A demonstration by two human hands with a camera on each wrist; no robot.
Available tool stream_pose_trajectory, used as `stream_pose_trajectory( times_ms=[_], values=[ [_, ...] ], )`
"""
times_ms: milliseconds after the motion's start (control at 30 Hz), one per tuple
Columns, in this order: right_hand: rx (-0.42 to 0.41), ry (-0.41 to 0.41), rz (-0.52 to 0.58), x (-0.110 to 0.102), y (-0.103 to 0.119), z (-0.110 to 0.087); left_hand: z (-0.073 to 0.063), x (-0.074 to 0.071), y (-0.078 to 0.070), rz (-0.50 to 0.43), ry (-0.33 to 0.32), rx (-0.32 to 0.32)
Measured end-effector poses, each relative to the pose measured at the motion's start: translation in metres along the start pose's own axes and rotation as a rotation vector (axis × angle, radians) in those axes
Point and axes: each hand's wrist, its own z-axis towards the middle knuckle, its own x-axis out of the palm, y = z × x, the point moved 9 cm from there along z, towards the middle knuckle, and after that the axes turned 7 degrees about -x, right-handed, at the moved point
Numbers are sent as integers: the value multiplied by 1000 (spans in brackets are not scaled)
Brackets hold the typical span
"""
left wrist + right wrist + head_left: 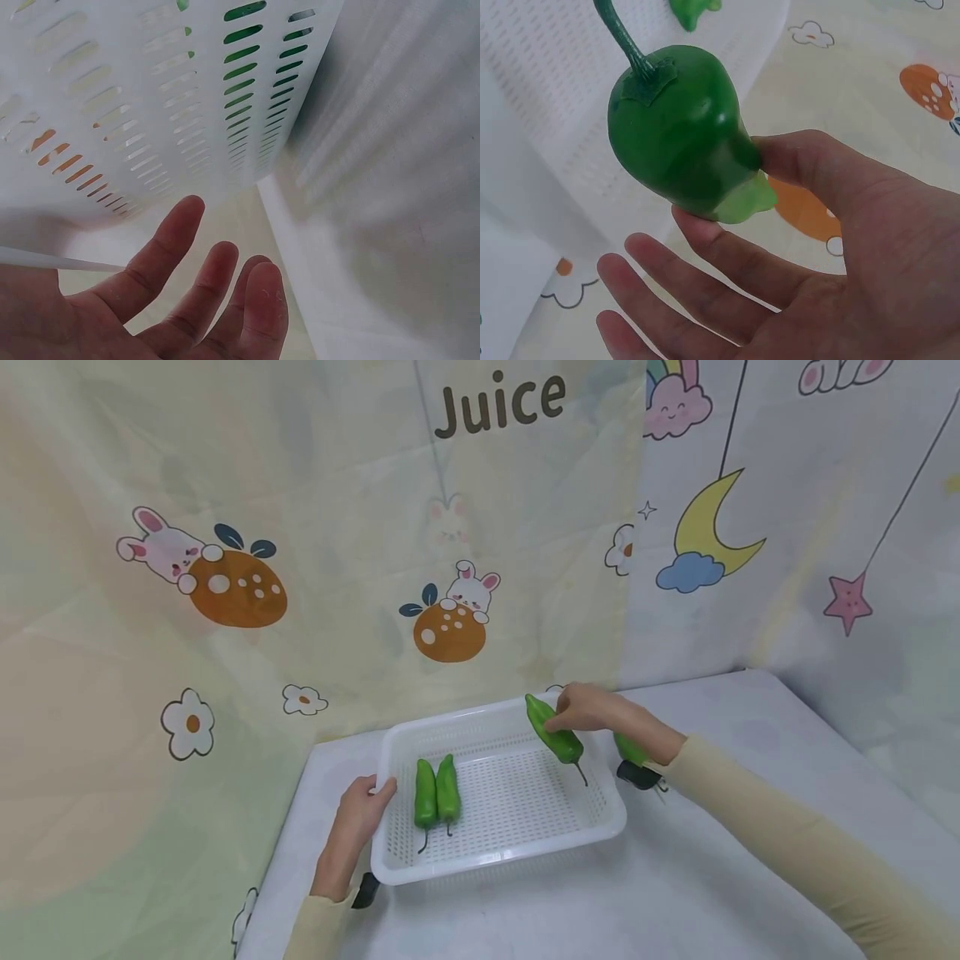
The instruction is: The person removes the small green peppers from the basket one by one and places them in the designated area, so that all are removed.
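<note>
My left hand (365,810) grips the left rim of a white perforated plastic basket (498,858). Its thumb lies over the rim, while the fingers (169,238) extend along the outside, below the slotted wall. Two green peppers (425,793) lie side by side in the basket's left part, stems toward me. Over the basket's back right corner, my right hand (592,707) pinches another green pepper (555,733) between thumb and forefinger. That pepper's dark stem points away from the palm in the right wrist view; the remaining fingers spread free below it.
Outside the basket on the right, a green pepper (628,748) is partly hidden by my right forearm and a black wrist camera (637,775). A white-covered table (720,718) carries everything. Printed cloth (337,568) hangs behind the table and along the right side.
</note>
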Motion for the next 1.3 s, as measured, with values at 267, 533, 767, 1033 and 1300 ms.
stream_pose_trajectory(
  times_ms=[267, 533, 767, 1033, 1300],
  values=[
    [4, -6, -10, -10, -15, -7, 1, 0, -1, 3, -2, 2],
    [44, -21, -1, -22, -30, -16, -1, 0, -2, 3, 3, 8],
    [82, -29, 4, -33, -48, -25, 0, 0, -2, -2, -1, -3],
    [130, 13, 28, -33, -72, -35, 0, 0, -2, 6, 5, 1],
    [140, 57, 25, -33, -98, -41, -1, 0, -1, -1, 5, -13]
  ],
)
